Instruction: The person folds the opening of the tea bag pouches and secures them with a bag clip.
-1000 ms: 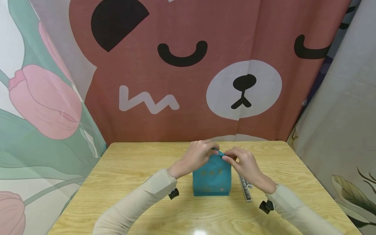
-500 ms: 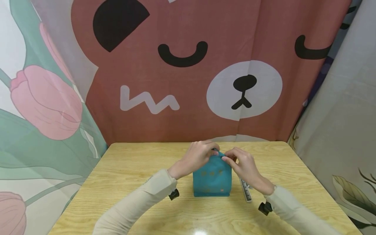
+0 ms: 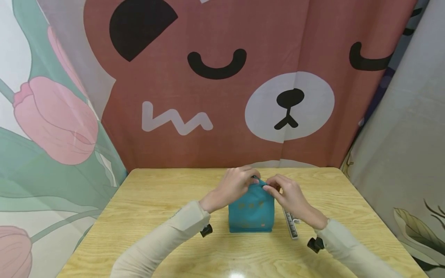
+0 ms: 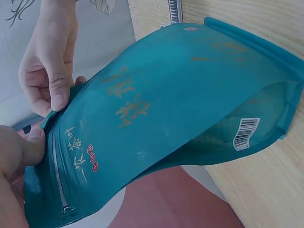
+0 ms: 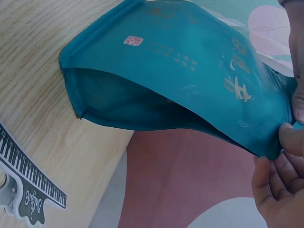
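Note:
A teal tea pouch [image 3: 251,212] with gold lettering stands upright on the wooden table, its base down. My left hand [image 3: 233,186] pinches the top edge left of centre. At the top right corner, my right hand [image 3: 292,195] pinches the same edge between thumb and fingers. In the left wrist view, the pouch's top bears a zip line [image 4: 58,171] running across between the two hands, and a white barcode label [image 4: 246,134] shows on its folded side. The right wrist view shows the side gusset [image 5: 128,102] spread wide near the base.
A black-and-white piano-key clip [image 3: 290,224] lettered "Music" lies right of the pouch, partly under my right forearm. Behind the wooden table [image 3: 167,193] hangs a curtain with a bear print [image 3: 215,116]. Floral curtains hang at both sides.
Both hands keep their pinch on the pouch's top edge. My right wrist shifts very slightly; the pouch stays in place.

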A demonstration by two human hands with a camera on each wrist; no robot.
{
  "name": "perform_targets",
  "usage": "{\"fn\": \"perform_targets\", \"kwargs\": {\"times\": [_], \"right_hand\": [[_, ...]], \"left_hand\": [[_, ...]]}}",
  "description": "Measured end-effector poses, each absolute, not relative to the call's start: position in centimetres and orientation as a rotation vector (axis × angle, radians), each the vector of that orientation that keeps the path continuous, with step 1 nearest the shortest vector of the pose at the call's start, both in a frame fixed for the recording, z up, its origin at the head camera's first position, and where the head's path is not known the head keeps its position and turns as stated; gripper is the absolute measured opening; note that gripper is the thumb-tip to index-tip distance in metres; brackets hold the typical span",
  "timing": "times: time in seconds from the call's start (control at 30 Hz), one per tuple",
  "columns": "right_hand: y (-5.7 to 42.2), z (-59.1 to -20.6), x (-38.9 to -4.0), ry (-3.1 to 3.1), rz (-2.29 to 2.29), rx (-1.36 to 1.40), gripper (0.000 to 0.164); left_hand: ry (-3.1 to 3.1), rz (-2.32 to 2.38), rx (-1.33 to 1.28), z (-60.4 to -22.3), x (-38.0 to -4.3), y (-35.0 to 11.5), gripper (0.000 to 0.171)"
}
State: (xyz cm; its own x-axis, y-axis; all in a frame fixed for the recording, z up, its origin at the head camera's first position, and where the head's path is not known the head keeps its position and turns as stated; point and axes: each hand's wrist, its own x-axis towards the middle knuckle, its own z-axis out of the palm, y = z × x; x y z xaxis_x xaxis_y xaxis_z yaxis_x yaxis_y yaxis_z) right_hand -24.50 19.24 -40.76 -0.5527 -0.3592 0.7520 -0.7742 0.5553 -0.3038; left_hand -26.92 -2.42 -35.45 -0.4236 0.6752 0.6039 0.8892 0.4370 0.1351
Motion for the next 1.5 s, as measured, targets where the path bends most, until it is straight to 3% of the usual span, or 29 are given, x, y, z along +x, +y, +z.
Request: {"fn": "perform_targets", "kwargs": {"times": [0.53, 0.87, 1.5], "right_hand": [[20.2, -39.8, -24.5, -2.199, 1.071, 1.025, 0.026], [19.7, -40.1, -24.6, -2.15, 1.043, 1.016, 0.017], [18.6, -40.4, -24.4, -1.993, 0.881, 1.014, 0.03]], "left_hand": [[-2.219, -0.605, -1.315, -35.5, -27.0, -2.4, 0.008], [-2.22, -0.641, -1.324, -35.6, -27.0, -2.4, 0.009], [-2.341, -0.753, -1.3, -34.7, -26.8, -2.7, 0.009]]}}
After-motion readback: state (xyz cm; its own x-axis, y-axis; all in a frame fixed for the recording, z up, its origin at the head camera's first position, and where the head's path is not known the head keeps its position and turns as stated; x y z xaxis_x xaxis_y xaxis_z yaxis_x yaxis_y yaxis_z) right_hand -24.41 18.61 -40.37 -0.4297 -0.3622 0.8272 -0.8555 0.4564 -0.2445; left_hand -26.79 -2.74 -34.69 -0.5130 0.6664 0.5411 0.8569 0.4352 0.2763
